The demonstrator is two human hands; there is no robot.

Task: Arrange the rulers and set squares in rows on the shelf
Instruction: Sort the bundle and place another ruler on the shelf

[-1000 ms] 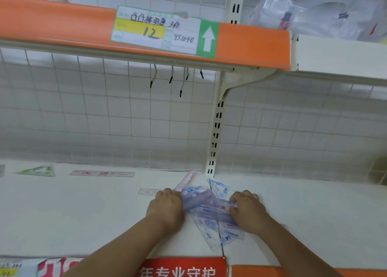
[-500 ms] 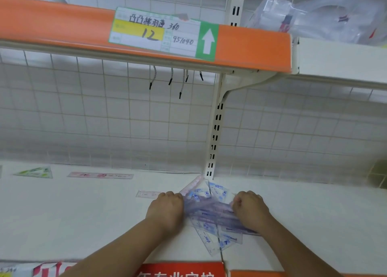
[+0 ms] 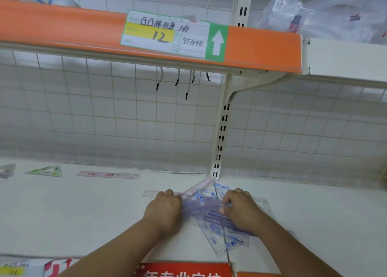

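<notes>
A loose pile of clear blue-printed rulers and set squares (image 3: 211, 218) lies on the white shelf (image 3: 83, 218), near its middle seam. My left hand (image 3: 164, 208) grips the pile's left end with curled fingers. My right hand (image 3: 240, 208) grips the top pieces from the right, thumb underneath. A pinkish ruler (image 3: 199, 187) pokes out behind the pile. Farther left along the back lie a pink ruler (image 3: 107, 174), a green set square (image 3: 47, 171) and a small clear ruler (image 3: 150, 193).
An orange-fronted upper shelf (image 3: 261, 46) with a price label (image 3: 173, 35) overhangs close above. A slotted upright (image 3: 222, 134) and wire grid back the shelf. Black-tipped cords (image 3: 178, 80) hang down. Clear plastic packs (image 3: 324, 17) sit top right. A red sign (image 3: 184, 271) runs along the front edge.
Both hands stay on the pile, shifting only slightly. My right hand has slid a little onto the top pieces. The pile is bunched a bit tighter.
</notes>
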